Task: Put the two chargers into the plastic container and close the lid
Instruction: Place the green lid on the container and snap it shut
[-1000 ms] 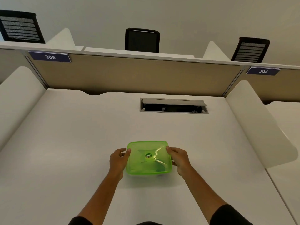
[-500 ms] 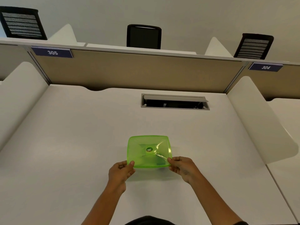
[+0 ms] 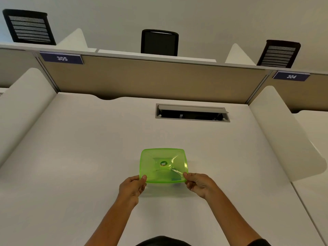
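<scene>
A translucent green plastic container (image 3: 152, 160) sits on the white desk (image 3: 88, 157) in front of me, its green lid on top with a round sticker in the middle. My left hand (image 3: 132, 187) pinches the lid's near left corner. My right hand (image 3: 199, 184) pinches the near right corner. Dark shapes show faintly through the plastic near the right front; I cannot tell what they are. No charger lies in the open.
A grey cable hatch (image 3: 192, 113) is set in the desk behind the container. White side dividers stand at left (image 3: 23, 103) and right (image 3: 284, 132). A beige back panel (image 3: 150, 80) carries signs 305 and 304, with three black chairs beyond.
Both hands slid from the container's left and right sides to its two near corners. The container now lies a little farther from me in the view.
</scene>
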A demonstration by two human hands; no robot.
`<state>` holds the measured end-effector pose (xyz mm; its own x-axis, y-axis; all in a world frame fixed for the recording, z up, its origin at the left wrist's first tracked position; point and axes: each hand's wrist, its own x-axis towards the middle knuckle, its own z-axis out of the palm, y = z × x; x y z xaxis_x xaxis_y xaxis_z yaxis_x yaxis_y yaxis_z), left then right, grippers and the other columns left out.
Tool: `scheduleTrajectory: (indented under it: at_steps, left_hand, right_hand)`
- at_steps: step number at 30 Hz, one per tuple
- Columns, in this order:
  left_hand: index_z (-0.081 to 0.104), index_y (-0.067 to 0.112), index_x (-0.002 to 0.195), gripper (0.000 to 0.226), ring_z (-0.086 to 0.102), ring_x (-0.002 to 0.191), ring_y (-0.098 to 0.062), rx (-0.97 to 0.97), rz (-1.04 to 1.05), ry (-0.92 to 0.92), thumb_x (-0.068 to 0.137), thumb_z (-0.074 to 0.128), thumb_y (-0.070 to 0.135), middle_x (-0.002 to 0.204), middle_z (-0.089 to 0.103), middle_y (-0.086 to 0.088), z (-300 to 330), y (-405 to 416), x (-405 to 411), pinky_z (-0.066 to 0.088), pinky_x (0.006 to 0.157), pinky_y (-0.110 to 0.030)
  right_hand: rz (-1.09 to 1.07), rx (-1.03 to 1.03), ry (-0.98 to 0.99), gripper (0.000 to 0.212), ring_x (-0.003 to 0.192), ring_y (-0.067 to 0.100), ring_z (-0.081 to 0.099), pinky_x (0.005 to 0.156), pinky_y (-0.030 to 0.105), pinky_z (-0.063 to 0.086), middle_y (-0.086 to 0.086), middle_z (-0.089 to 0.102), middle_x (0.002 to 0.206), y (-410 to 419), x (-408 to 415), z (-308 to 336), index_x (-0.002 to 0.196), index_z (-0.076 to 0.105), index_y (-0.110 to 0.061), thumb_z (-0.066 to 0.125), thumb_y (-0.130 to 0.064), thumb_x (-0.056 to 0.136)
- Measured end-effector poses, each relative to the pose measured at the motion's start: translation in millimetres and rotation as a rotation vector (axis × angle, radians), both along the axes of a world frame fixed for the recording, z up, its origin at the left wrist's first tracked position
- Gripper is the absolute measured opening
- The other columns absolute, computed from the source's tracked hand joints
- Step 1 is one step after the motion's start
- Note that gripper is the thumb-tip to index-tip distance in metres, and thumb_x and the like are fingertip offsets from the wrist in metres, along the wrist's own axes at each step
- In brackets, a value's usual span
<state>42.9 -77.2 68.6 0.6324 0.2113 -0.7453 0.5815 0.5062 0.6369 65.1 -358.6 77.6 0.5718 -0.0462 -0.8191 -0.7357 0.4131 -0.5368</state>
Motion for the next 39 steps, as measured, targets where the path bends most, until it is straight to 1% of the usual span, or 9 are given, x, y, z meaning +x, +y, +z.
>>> scheduleTrajectory:
  at_steps: [5,9,12,18,21,23,32,36,39]
  left_hand:
    - [0.065,-0.013,0.121,0.036,0.064,0.075,-0.029,-0.009,0.027,0.002,0.087,0.078,-0.008,0.105,0.071,-0.029,-0.5,-1.2,-1.9,0.059,0.048,-0.020]
    - [0.065,-0.013,0.122,0.039,0.068,0.080,-0.029,-0.006,0.036,-0.006,0.086,0.080,-0.008,0.121,0.071,-0.035,-3.1,0.3,-1.9,0.063,0.052,-0.022]
    - [0.066,-0.012,0.121,0.039,0.069,0.082,-0.030,0.009,0.026,-0.011,0.086,0.081,-0.006,0.126,0.070,-0.037,-3.5,1.3,-1.7,0.063,0.053,-0.023]
    - [0.065,-0.008,0.122,0.038,0.069,0.083,-0.030,0.028,-0.014,-0.030,0.087,0.081,-0.004,0.117,0.071,-0.033,-1.8,1.5,-2.9,0.063,0.056,-0.026]
    - [0.064,0.001,0.124,0.041,0.069,0.081,-0.029,0.048,-0.058,-0.084,0.087,0.081,-0.004,0.101,0.070,-0.024,-3.3,2.3,-1.6,0.061,0.067,-0.033]
    - [0.065,0.004,0.123,0.040,0.068,0.082,-0.030,0.076,-0.084,-0.115,0.087,0.080,-0.004,0.097,0.067,-0.021,-5.7,2.0,1.3,0.060,0.072,-0.036]
    - [0.065,0.010,0.105,0.028,0.067,0.079,-0.029,0.194,-0.138,-0.197,0.087,0.081,-0.004,0.104,0.060,-0.021,-5.8,-10.6,52.8,0.064,0.063,-0.030]
    - [0.064,0.007,0.106,0.028,0.065,0.077,-0.030,0.217,-0.155,-0.212,0.087,0.081,-0.005,0.102,0.058,-0.021,-4.4,-20.2,96.4,0.064,0.061,-0.029]
    - [0.063,0.000,0.115,0.033,0.064,0.074,-0.028,0.235,-0.166,-0.197,0.088,0.080,-0.006,0.099,0.058,-0.021,-6.3,-27.7,129.5,0.063,0.060,-0.029]
  right_hand:
    - [-0.006,0.027,0.010,0.011,0.064,0.019,0.053,0.049,0.023,0.052,0.010,0.065,0.068,0.4,-0.4,1.9,0.084,0.070,0.003,0.081,0.004,0.081]
    - [-0.024,0.019,-0.001,0.016,0.064,0.018,0.054,0.049,0.023,0.053,0.011,0.064,0.074,1.3,-0.3,0.0,0.091,0.069,0.004,0.082,0.003,0.080]
    - [-0.033,-0.007,-0.022,0.016,0.064,0.018,0.054,0.049,0.022,0.052,0.010,0.066,0.071,3.6,-1.6,-2.8,0.092,0.069,0.004,0.081,0.002,0.081]
    - [-0.016,-0.083,-0.069,0.014,0.063,0.018,0.056,0.053,0.024,0.051,0.010,0.066,0.071,5.8,-1.7,-6.1,0.090,0.069,0.003,0.081,0.000,0.084]
    - [0.023,-0.053,-0.099,0.015,0.059,0.017,0.055,0.060,0.027,0.053,0.008,0.066,0.069,1.5,-3.6,-7.0,0.084,0.066,-0.002,0.080,-0.001,0.085]
    - [0.038,-0.050,-0.126,0.015,0.058,0.017,0.056,0.060,0.028,0.054,0.009,0.066,0.069,-0.7,-3.7,-8.1,0.084,0.065,-0.003,0.080,-0.002,0.085]
    - [0.003,-0.137,-0.195,0.015,0.057,0.018,0.057,0.057,0.028,0.055,0.007,0.068,0.066,-9.0,41.7,-2.8,0.088,0.065,-0.002,0.080,0.000,0.086]
    - [-0.016,-0.166,-0.201,0.014,0.058,0.018,0.058,0.056,0.027,0.056,0.010,0.067,0.070,-13.6,78.3,-1.5,0.089,0.064,-0.001,0.078,0.000,0.087]
    - [-0.029,-0.186,-0.197,0.014,0.062,0.019,0.059,0.054,0.026,0.056,0.013,0.067,0.076,-17.1,107.5,-2.0,0.091,0.064,0.000,0.078,0.000,0.087]
